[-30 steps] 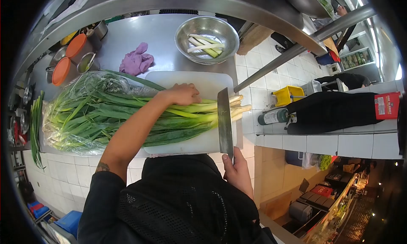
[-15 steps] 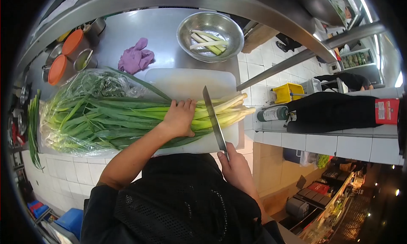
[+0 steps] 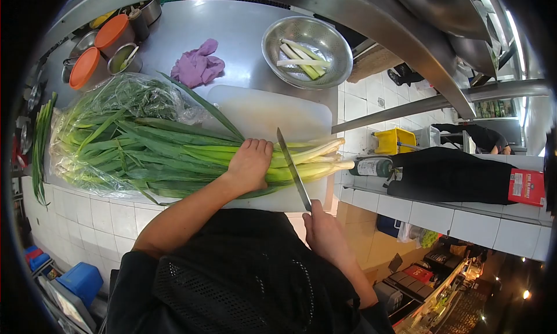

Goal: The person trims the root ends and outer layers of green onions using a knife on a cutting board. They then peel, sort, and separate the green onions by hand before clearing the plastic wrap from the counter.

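A bunch of leeks (image 3: 174, 151) lies lengthwise across the white cutting board (image 3: 267, 111), pale root ends to the right. Clear plastic (image 3: 154, 96) covers part of the leafy end. My left hand (image 3: 250, 164) presses down on the stalks near mid-board, its fingers curled over them. In my right hand (image 3: 328, 232), at the board's near edge, is the handle of a long kitchen knife (image 3: 295, 173). The blade slants across the pale green part of the stalks, to the right of my left hand. Whether its edge has entered them I cannot tell.
Behind the board stands a perforated metal bowl (image 3: 343, 58) with several cut leek pieces (image 3: 304, 62). A purple cloth (image 3: 197, 64) lies on the steel table (image 3: 241, 29). Orange-lidded containers (image 3: 87, 67) stand at the back left. A metal rail (image 3: 406, 113) runs along the right.
The view has shifted a little. My right hand and the knife have moved slightly left, nearer my left hand, which keeps its place on the leeks.
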`<state>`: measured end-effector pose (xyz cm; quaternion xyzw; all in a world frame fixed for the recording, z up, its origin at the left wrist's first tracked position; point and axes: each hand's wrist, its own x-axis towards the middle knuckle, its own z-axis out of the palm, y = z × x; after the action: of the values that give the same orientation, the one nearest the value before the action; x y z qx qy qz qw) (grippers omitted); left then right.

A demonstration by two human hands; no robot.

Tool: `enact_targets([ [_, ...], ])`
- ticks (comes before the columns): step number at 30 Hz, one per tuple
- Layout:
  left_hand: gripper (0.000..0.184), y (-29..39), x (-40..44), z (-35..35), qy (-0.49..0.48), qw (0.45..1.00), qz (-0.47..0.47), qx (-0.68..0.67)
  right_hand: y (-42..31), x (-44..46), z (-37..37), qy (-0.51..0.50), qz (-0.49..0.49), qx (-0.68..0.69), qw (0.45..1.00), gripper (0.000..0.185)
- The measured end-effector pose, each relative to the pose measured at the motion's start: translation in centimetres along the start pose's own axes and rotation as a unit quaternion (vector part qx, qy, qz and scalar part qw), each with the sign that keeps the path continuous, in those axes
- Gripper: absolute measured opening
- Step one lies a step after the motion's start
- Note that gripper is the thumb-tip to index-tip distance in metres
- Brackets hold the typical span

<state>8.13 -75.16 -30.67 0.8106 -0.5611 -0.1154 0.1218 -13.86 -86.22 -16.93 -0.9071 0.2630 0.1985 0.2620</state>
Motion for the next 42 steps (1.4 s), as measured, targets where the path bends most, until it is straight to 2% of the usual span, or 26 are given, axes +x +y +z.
enact_targets([
  [2,0.086,0.0,0.0,0.5,0.026,0.999,0.01,0.022,0.4,0.1,0.6,-0.011,0.001,-0.019,1.0,0.024],
  [4,0.089,0.2,0.4,0.4,-0.044,0.999,-0.017,0.012,0.4,0.4,1.1,0.007,-0.014,-0.054,0.998,0.021],
  [9,0.083,0.4,0.7,0.3,-0.049,0.998,-0.014,0.031,1.0,3.2,1.3,-0.004,-0.026,-0.031,0.999,0.023],
  [14,0.075,0.9,0.8,0.5,-0.037,0.997,-0.008,0.072,5.3,8.2,6.6,0.012,-0.052,-0.025,0.998,0.024],
  [20,0.086,1.6,0.6,0.2,-0.058,0.996,0.0,0.07,7.1,10.0,8.1,0.053,-0.06,0.04,0.996,0.022],
  [22,0.095,1.7,1.0,-1.5,-0.068,0.998,-0.01,0.003,7.7,10.3,7.7,0.017,-0.051,0.062,0.997,0.024],
  [23,0.095,1.5,2.0,-2.8,-0.07,0.997,0.015,0.019,8.0,10.3,7.5,0.04,-0.04,0.078,0.995,0.024],
  [25,0.105,1.8,3.6,-6.4,-0.126,0.984,-0.038,-0.12,7.9,9.9,7.5,0.049,-0.061,0.09,0.993,0.024],
  [26,0.106,1.6,4.8,-6.3,-0.051,0.993,-0.043,-0.098,8.0,9.6,7.6,0.065,-0.047,0.109,0.991,0.024],
  [27,0.106,2.1,6.8,-5.2,-0.062,0.994,-0.023,-0.086,8.1,9.5,7.3,0.054,-0.055,0.111,0.991,0.027],
  [29,0.119,4.5,11.0,-2.9,0.025,0.992,0.011,-0.123,8.2,9.2,7.0,0.058,-0.059,0.12,0.989,0.029],
  [30,0.119,7.0,11.9,-2.3,0.022,0.993,0.026,-0.114,8.3,9.0,6.8,0.056,-0.065,0.115,0.99,0.03],
  [32,0.137,12.3,13.3,-0.9,-0.12,0.992,-0.024,0.032,8.6,8.9,7.3,0.069,-0.066,0.116,0.989,0.031],
  [33,0.137,13.5,13.5,0.2,-0.12,0.992,-0.012,0.042,8.9,9.4,8.8,0.085,-0.084,0.104,0.987,0.033],
  [35,0.151,14.4,13.2,2.5,-0.164,0.979,-0.017,0.123,8.9,9.1,9.3,0.109,-0.102,0.098,0.984,0.035],
  [36,0.139,14.5,13.3,1.9,-0.155,0.981,-0.013,0.116,8.6,8.3,8.8,0.12,-0.1,0.111,0.982,0.032],
  [37,0.139,13.4,13.9,2.2,-0.155,0.98,-0.012,0.123,8.5,7.8,8.5,0.129,-0.099,0.123,0.979,0.029],
  [39,0.119,10.0,15.2,2.5,-0.146,0.989,0.012,0.002,8.9,8.2,9.1,0.143,-0.115,0.134,0.974,0.026],
  [40,0.119,9.3,15.6,1.8,-0.147,0.989,0.013,0.012,9.0,8.3,9.1,0.155,-0.125,0.138,0.97,0.023],
  [42,0.106,7.9,16.6,0.3,-0.155,0.985,0.012,0.071,9.0,8.0,8.8,0.148,-0.124,0.138,0.971,0.02],
])
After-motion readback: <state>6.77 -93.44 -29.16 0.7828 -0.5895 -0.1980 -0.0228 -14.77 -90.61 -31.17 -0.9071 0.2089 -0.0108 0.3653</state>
